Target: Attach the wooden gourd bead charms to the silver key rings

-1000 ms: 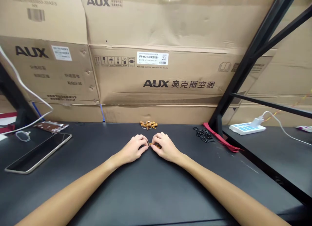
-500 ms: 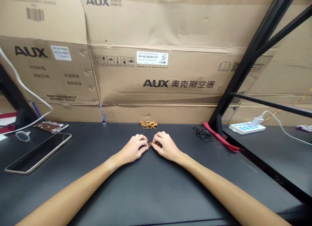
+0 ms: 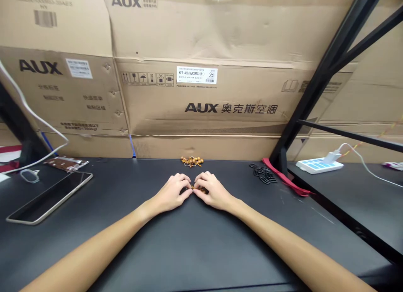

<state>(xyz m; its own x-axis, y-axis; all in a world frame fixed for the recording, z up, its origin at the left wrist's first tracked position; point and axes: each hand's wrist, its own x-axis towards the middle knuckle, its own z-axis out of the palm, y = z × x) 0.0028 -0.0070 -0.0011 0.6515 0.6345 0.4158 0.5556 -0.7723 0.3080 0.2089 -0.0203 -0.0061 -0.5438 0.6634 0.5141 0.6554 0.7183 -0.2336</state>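
Observation:
My left hand (image 3: 171,193) and my right hand (image 3: 212,191) rest on the black table (image 3: 126,241) with their fingertips meeting at the middle. Between them they pinch a small brown beaded cord (image 3: 200,189), mostly hidden under my right fingers. Farther back, just beyond my hands, lies a cluster of amber wooden beads with small rings (image 3: 192,161), close to the table's back edge. Neither hand touches that cluster.
Black plastic rings (image 3: 263,174) and a red strap (image 3: 286,179) lie to the back right. A tablet (image 3: 49,197) lies at left near a white cable (image 3: 34,132). Cardboard boxes (image 3: 201,94) wall the back; a black metal shelf frame (image 3: 327,73) stands right.
My hands have drawn slightly closer together, and my fingers now cover more of the brown beaded cord. The other objects have not moved.

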